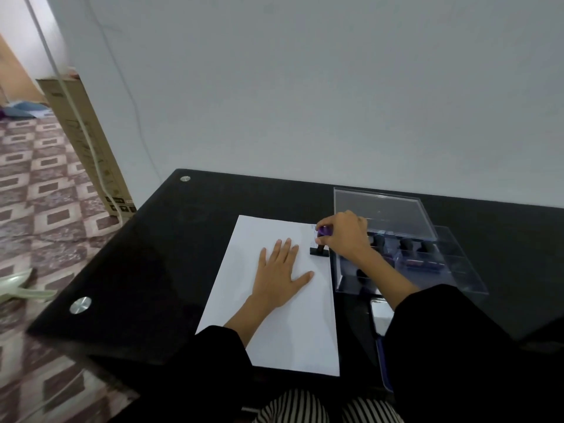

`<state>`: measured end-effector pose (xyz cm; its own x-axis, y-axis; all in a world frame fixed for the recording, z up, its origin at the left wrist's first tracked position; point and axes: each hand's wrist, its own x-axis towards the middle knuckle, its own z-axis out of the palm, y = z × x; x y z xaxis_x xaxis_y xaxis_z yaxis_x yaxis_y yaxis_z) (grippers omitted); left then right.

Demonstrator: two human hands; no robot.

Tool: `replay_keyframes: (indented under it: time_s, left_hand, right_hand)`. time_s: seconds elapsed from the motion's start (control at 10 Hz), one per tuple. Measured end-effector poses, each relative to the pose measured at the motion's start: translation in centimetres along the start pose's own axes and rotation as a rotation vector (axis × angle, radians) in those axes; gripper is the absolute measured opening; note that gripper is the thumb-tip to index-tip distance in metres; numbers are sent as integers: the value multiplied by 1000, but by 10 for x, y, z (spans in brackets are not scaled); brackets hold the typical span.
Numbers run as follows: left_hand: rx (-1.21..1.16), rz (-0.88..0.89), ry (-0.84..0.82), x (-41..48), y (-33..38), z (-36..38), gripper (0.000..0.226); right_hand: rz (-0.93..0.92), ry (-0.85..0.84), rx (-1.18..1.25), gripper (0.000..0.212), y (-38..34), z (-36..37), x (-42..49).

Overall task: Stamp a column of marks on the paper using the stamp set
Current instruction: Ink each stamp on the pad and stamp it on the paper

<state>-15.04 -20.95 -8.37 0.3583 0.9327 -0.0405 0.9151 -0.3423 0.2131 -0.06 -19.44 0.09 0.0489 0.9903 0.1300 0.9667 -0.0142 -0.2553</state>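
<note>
We press our left hand [282, 270] flat on the white paper [274, 337], fingers straight and spread, while our right hand [345, 236] curls its fingers round the purple top of a stamp [319, 251]. The stamp's black base sits on the paper near its far right edge, just below a faint bluish mark [312, 228]. The clear stamp case [451, 270] stands open just right of the sheet on the black table [152, 254].
</note>
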Motion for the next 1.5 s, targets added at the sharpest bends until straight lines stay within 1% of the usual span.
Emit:
replay_keyframes:
  time_s: [0.4, 0.5, 0.7, 0.9, 1.3, 1.5]
  left_hand:
    - [13, 0, 22, 1, -1, 2, 75]
    - [6, 1, 33, 2, -1, 4, 74]
    - [-9, 1, 46, 3, -1, 5, 74]
    - [-1, -2, 45, 2, 0, 4, 75]
    - [4, 0, 40, 3, 0, 4, 76]
    - [9, -1, 42, 3, -1, 6, 76]
  right_hand:
    - [5, 0, -32, 30, -4, 7, -2]
    - [-10, -10, -89, 29, -6, 7, -4]
    - [-37, 31, -225, 26, -9, 13, -14]
    - [-58, 13, -259, 25, -9, 13, -9]
    - [-63, -3, -196, 25, -6, 15, -2]
    - [-68, 25, -205, 27, -5, 22, -8]
